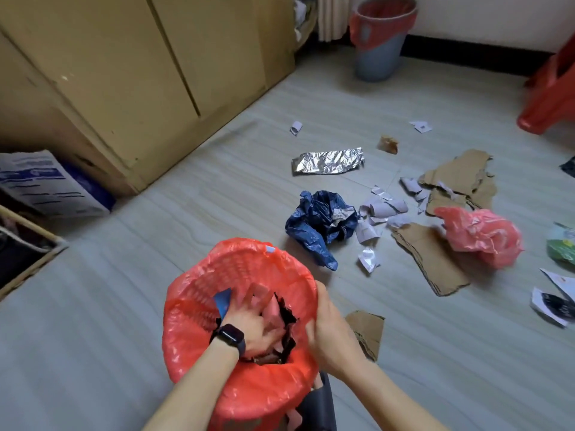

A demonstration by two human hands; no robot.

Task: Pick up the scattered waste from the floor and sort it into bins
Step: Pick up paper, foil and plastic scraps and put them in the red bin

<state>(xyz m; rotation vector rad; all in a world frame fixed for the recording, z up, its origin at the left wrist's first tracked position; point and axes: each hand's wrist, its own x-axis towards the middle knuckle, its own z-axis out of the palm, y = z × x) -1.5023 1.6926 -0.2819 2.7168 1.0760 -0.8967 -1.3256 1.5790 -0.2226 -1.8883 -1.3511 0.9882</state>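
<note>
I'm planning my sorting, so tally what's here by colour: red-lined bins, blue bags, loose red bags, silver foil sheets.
Red-lined bins: 2
Blue bags: 1
Loose red bags: 1
Silver foil sheets: 1
Total: 5

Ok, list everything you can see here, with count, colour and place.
Near bin: one, red liner, bottom centre.
Far bin: one, grey, red liner, far wall.
Foil: one sheet, silver, mid floor.
Blue bag: one, beyond the near bin.
Cardboard: several pieces, brown, right floor.
Red bag: one, right, over cardboard.
Paper scraps: many, white, among the cardboard.
Cabinet: one, tan, left.
Stool: one, red, top right.
Hands: two; left hand inside the near bin, right hand at its rim.
</note>
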